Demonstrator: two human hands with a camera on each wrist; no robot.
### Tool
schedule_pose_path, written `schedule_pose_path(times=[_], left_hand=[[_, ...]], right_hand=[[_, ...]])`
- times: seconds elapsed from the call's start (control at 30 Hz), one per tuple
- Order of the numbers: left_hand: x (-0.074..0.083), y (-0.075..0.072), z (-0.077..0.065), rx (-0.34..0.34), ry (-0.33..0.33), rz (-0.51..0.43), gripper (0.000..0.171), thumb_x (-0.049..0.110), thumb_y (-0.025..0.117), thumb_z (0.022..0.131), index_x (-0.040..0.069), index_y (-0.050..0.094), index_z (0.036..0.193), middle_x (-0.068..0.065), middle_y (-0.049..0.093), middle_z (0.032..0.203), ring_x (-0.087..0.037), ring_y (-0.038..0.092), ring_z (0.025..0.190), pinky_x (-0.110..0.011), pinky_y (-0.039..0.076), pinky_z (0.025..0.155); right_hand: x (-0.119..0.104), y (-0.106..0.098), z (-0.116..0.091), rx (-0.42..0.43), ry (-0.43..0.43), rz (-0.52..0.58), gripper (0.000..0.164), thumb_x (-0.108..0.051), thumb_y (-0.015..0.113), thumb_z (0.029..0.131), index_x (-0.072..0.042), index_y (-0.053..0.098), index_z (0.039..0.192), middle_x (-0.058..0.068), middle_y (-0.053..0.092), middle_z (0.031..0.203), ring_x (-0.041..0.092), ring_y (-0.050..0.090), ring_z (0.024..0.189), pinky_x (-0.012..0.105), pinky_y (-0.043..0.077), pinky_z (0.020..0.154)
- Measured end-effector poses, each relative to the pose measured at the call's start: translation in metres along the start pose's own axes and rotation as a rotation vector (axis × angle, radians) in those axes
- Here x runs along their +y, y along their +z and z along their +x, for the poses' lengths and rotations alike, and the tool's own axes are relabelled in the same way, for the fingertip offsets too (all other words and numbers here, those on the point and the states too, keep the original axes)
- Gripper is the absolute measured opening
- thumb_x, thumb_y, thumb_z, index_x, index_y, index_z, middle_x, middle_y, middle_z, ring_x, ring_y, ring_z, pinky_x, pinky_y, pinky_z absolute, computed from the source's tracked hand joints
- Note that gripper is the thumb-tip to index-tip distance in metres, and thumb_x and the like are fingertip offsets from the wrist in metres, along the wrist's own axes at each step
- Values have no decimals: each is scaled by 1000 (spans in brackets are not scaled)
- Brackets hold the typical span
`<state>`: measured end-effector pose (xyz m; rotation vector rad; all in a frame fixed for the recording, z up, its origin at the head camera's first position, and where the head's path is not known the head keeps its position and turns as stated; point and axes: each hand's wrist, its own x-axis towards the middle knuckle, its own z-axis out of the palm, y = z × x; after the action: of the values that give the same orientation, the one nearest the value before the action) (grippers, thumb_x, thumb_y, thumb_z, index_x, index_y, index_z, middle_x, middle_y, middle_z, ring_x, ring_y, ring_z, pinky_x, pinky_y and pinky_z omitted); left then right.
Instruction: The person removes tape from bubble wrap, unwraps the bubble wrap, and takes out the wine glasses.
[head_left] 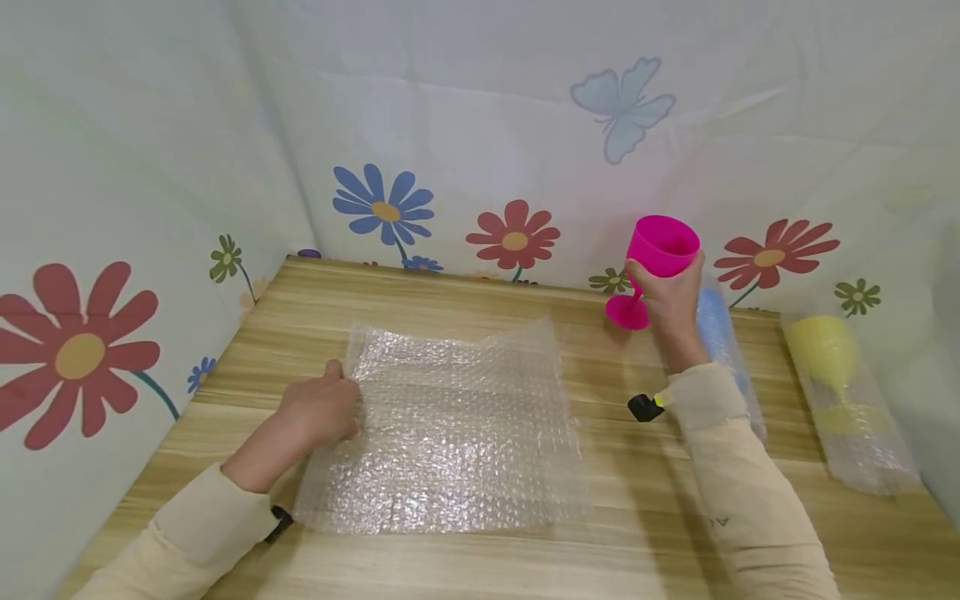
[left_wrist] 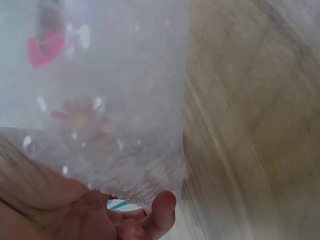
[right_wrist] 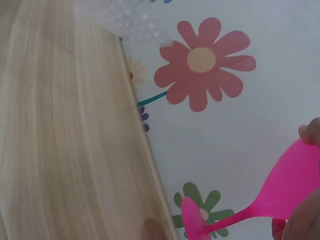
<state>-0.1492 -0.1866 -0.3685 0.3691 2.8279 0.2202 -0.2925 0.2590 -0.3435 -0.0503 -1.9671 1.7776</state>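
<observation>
My right hand grips a bright pink plastic goblet by its bowl, fingers wrapped around the side. The goblet is upright with a slight tilt, near the back edge of the table; in the right wrist view its stem and foot show against the patterned cloth. At the left, my left hand pinches the left edge of a clear piece of bubble wrap that lies across the middle of the table. From the left wrist, the bubble wrap rises beside the fingertips.
Right of the pink goblet, a blue item in bubble wrap lies partly behind my right forearm. Farther right is a yellow goblet wrapped the same way. White cloth printed with flowers and a butterfly walls off the wood-grain table.
</observation>
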Motion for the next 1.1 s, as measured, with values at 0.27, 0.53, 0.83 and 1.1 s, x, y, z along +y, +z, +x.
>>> schedule_pose_path(times=[0.27,0.53,0.83,1.1], left_hand=[[0,0,0,4,-8,-7,20,14,81,87,3,64,87,-24,50,107,-25,54,64,-39,46,55],[0,1,-1,11,-4,-3,21,14,81,86,2,65,87,-25,51,108,-25,55,64,-41,47,55],[3,1,2,7,0,-17,20,14,80,86,4,63,86,-28,51,113,-24,55,65,-36,46,52],[-2,1,1,-5,-21,-68,17,13,77,84,4,64,88,-25,49,110,-26,53,71,-38,46,53]], right_hand=[[19,-3,5,45,45,-27,87,-14,82,85,-14,28,153,4,45,143,17,45,125,32,45,104],[40,-4,8,74,38,-1,88,-10,82,85,-12,27,154,8,43,147,18,45,126,32,44,106],[48,-10,4,79,49,-26,88,-17,82,86,-14,26,154,6,43,144,18,45,126,34,44,105],[48,-6,5,63,27,-46,88,-17,82,86,-12,26,153,10,46,143,18,47,124,34,45,105]])
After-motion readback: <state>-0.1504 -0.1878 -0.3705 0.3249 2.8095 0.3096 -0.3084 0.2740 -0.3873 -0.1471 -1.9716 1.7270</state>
